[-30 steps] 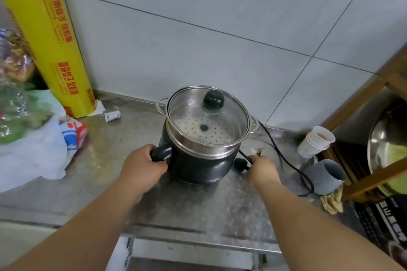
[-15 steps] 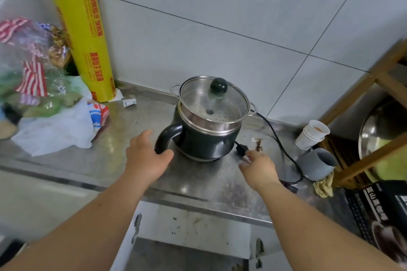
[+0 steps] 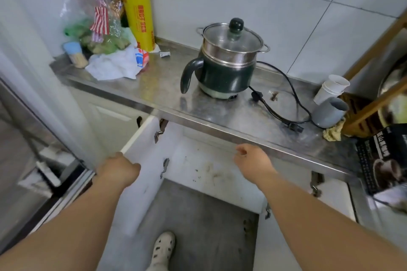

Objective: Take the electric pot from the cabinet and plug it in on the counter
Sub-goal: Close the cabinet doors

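Both hands off the pot. Electric pot (image 3: 226, 59) upright on bench (image 3: 167, 92), lid on, cord (image 3: 284, 99) loose beside it. Left hand (image 3: 120, 169) grip curled over open cabinet door (image 3: 141, 174) edge. Right hand (image 3: 253, 160) loosely curled, holding nothing.

Even soft daylight — glare on counter (image 3: 220, 114), edges smeared, bowed.

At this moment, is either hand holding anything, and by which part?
The left hand grips the open cabinet door by its top edge. The right hand holds nothing, hanging loosely curled below the counter edge.
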Demonstrator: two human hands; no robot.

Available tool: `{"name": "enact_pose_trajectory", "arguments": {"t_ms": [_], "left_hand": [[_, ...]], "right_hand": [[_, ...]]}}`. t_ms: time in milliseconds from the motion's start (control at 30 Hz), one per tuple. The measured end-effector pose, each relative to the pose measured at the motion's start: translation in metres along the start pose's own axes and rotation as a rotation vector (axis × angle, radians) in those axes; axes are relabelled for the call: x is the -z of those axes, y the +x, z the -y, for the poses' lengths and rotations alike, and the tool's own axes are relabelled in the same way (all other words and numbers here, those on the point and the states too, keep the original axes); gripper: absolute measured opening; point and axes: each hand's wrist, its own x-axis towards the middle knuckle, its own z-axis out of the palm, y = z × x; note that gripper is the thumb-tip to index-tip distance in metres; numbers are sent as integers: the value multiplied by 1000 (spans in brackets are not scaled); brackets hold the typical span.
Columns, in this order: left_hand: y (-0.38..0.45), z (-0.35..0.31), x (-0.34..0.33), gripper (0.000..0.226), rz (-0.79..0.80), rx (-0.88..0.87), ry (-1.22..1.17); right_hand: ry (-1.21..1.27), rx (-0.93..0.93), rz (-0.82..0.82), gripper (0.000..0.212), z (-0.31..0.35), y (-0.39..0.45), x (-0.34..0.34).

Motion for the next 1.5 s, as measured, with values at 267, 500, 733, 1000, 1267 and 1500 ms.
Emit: {"name": "enact_pose_trajectory", "arguments": {"t_ms": [267, 500, 733, 1000, 1267, 1500], "left_hand": [[-19, -7, -9, 48, 27, -81, 77], [-46, -53, -62, 36, 255, -38, -341], [-51, -129, -105, 23, 536, -91, -567], [-77, -167, -104, 21, 560, -134, -559], [-76, -167, -112, 19, 611, -173, -553], [-86, -154, -110, 15, 666, -224, -539]], "right_hand": [[47, -101, 135, 40, -35, -28, -14], [31, -153, 144, 39, -58, -39, -2], [56, -355, -12, 41, -104, -54, 42], [-164, -748, -134, 55, -156, -85, 69], [-32, -936, -80, 56, -177, -88, 54], [102, -939, -157, 58, -177, -87, 59]]}}
